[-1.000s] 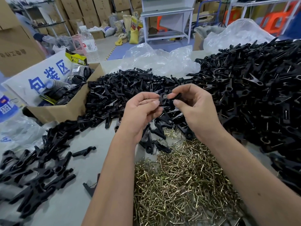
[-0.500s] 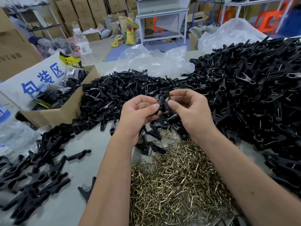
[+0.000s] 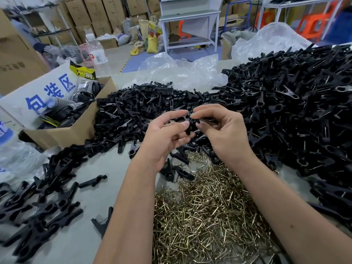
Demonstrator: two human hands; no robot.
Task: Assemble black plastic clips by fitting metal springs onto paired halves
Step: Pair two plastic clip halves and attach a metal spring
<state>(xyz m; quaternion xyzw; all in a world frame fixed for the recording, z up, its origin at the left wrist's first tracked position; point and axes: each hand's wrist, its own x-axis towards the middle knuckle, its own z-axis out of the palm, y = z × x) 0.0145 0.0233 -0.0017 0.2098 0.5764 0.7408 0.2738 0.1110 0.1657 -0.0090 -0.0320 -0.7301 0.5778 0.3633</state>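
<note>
A person's left hand (image 3: 163, 138) and right hand (image 3: 222, 130) are pinching a black clip piece (image 3: 189, 121) between thumbs and fingertips above the table (image 3: 106, 168), its shape largely hidden by the fingers; whether a spring is seated is impossible to tell. A heap of metal springs (image 3: 207, 212) is lying beneath the wrists, a mound of black clips (image 3: 289, 111) is running off the right edge, and clip halves (image 3: 38, 212) are spilling off the left.

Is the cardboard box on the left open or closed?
Open. The cardboard box has its flap raised, and black parts show inside it.
</note>
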